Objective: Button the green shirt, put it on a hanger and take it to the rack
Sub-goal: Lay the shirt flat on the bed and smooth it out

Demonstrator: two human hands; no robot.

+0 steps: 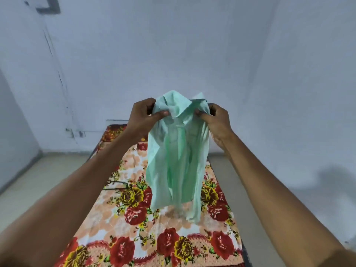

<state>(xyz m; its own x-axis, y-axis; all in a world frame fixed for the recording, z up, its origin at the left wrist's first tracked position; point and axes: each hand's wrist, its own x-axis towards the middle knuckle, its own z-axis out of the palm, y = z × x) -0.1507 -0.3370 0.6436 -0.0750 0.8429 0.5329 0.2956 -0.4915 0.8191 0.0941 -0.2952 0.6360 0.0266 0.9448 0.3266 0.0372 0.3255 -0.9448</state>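
Both arms out over the bed (134,237), which has a red and yellow floral sheet. Green shirt (173,160) is held up above the bed, hanging free, lower edge just over the sheet. Left hand (143,117) grips the shirt's top at its left side, thumb pinching fabric at the front. Right hand (215,120) grips the top at the right side, same pinch. Collar area bunched between the two hands. Front plackets hang apart. Dark hanger (115,185) lies on the sheet to the left of the shirt, partly hidden behind the left forearm. Pale wall (192,45) beyond the bed's far end.
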